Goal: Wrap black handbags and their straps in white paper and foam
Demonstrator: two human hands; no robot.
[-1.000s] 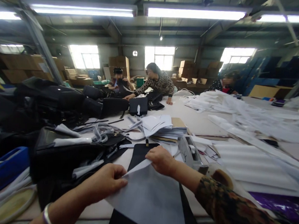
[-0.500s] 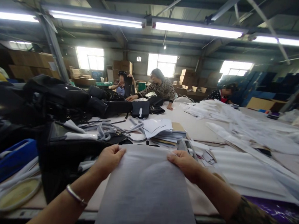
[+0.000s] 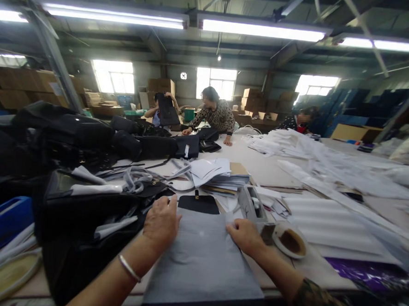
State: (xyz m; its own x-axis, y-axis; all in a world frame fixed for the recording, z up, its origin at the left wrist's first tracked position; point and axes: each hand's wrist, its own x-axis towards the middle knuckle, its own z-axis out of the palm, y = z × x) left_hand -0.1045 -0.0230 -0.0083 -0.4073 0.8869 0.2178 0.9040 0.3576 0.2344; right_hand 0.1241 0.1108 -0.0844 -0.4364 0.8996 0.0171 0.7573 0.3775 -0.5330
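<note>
A thin whitish sheet (image 3: 208, 259) lies over a black piece with a small gold clasp (image 3: 197, 203), whose top sticks out past the sheet's far edge. My left hand (image 3: 162, 219) rests at the sheet's far left corner, fingers partly spread, palm down. At the far right corner my right hand (image 3: 246, 236) pinches the sheet's edge between thumb and fingers. A large black bag (image 3: 82, 224) stands just left of my left forearm.
Beyond the sheet is a paper stack (image 3: 229, 175). To the right are a grey box (image 3: 250, 204), a bowl of brown stuff (image 3: 291, 241) and white foam sheets (image 3: 328, 225). Black bags (image 3: 60, 130) are heaped at left. A person (image 3: 214, 114) leans on the table's far side.
The sheet has come down flat, and the black piece with the clasp now shows beyond it. My left hand has opened from its pinch. Across the table, a person lifts a black bag.
</note>
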